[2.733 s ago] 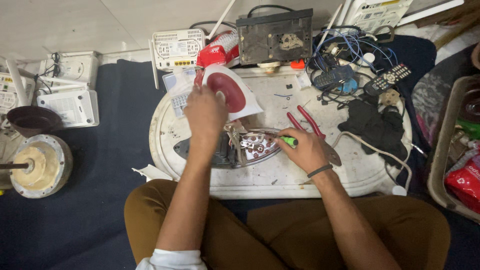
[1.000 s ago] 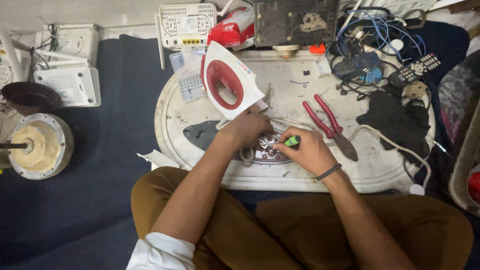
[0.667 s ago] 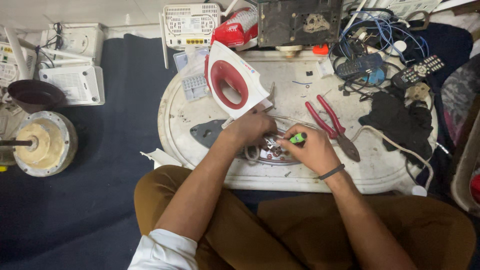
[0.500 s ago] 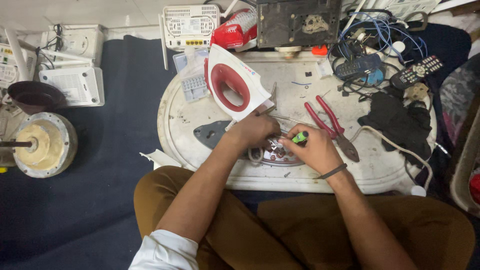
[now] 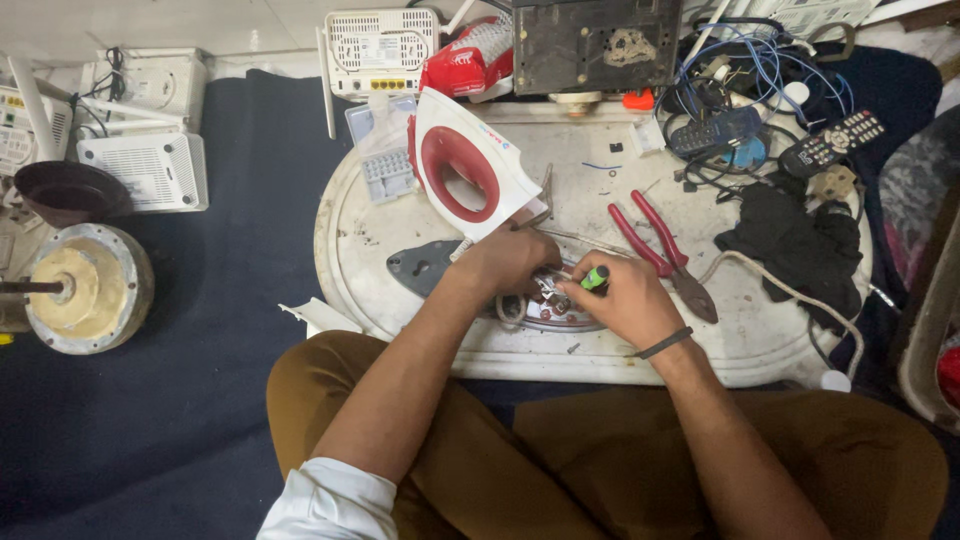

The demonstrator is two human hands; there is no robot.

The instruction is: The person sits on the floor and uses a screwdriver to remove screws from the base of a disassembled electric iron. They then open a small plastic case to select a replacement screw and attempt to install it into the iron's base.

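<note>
A dark metal iron base plate (image 5: 425, 265) lies on a white oval board (image 5: 790, 355) in front of me. My left hand (image 5: 510, 262) presses on its middle, fingers pinched around small wired parts. My right hand (image 5: 622, 298) grips a green-handled screwdriver (image 5: 594, 277), its tip pointed down into the same spot. The iron's white and red plastic cover (image 5: 468, 168) lies tilted just beyond my left hand. Red-handled pliers (image 5: 655, 238) rest on the board to the right of my hands.
A black cloth (image 5: 800, 240), white cord, remotes (image 5: 833, 142) and tangled blue wires crowd the board's right side. White routers (image 5: 378, 45) and a dark metal box (image 5: 592, 42) stand at the back. A round motor part (image 5: 85, 288) and dark bowl (image 5: 65, 190) sit left on the blue mat.
My left hand came back from the red and white cover to the base plate and now works beside the right hand. The cover sits tilted further up the board. The view shifted slightly.
</note>
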